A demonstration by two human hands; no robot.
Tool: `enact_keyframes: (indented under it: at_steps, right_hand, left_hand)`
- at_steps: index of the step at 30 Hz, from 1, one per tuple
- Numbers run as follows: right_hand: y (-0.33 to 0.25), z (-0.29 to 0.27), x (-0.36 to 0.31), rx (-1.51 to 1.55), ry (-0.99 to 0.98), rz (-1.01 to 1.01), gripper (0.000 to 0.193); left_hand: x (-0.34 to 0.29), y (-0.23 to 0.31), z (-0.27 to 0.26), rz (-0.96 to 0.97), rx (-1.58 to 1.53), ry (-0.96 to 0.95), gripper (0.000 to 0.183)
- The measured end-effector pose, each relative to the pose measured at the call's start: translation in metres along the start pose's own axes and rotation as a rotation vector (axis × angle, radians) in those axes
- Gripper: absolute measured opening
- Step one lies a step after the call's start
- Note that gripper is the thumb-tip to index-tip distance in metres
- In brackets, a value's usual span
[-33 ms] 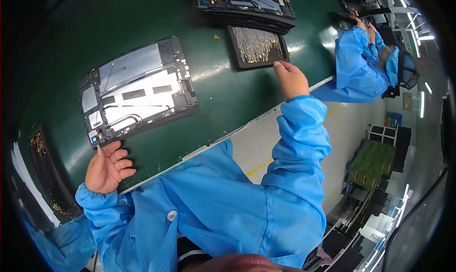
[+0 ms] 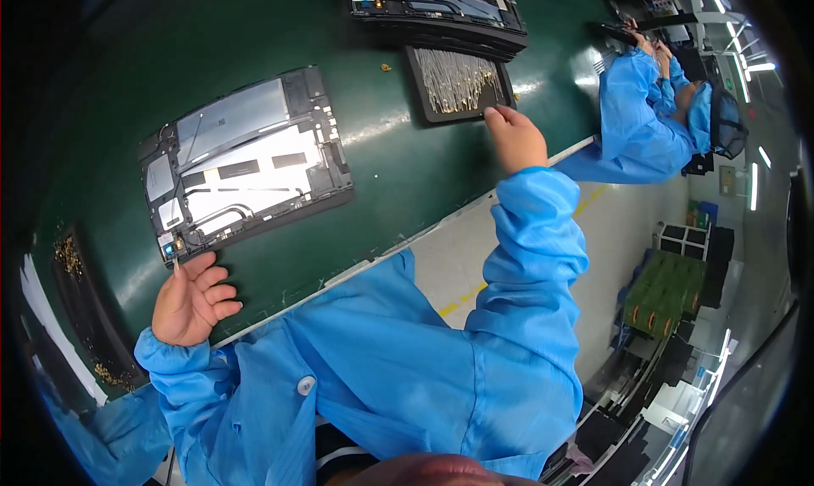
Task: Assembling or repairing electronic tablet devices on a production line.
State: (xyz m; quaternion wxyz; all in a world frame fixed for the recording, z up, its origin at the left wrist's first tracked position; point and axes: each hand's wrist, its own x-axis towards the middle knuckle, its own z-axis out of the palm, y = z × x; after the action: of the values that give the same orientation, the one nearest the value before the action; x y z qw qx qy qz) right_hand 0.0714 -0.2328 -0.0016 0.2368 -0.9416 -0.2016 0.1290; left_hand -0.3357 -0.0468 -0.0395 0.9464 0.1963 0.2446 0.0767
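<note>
An opened tablet-like device (image 2: 246, 170) lies on the green table, its silver plates, black strips and thin cables exposed. At its near left corner is my left hand (image 2: 188, 306), palm up, fingers spread and thumb tip against the corner. My right hand (image 2: 519, 142) is closed in a pinch at the near right edge of a black tray (image 2: 458, 118). Many thin silvery cables (image 2: 454, 77) with gold-coloured ends lie side by side in that tray. Whatever the right fingertips hold, if anything, is too small to make out.
Behind the tray stands a stack of similar opened devices (image 2: 441, 32). A small yellowish piece (image 2: 386, 67) lies on the green table (image 2: 381, 198). At far left, a long dark tray (image 2: 89, 312) holds small gold-coloured bits. A co-worker in blue (image 2: 644, 117) sits at right.
My right hand has shifted slightly left, its fingertips closer in along the tray's edge. My left hand and the device have stayed put.
</note>
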Motion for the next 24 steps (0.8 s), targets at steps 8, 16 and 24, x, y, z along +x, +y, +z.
enact_keyframes:
  at_steps: [8,16,24]
  right_hand:
    - [-0.002,0.027,0.03,-0.288,0.165,-0.169,0.039]
    - [-0.007,0.005,-0.003,-0.096,0.212,-0.124,0.038]
    - [-0.041,-0.007,-0.044,0.615,0.25,0.1,0.024]
  left_hand:
    - [0.004,-0.007,0.007,0.02,0.016,0.051,0.044]
    - [0.007,-0.012,0.026,0.043,0.185,0.311,0.038]
    - [0.009,-0.025,0.075,0.075,0.948,0.496,0.037]
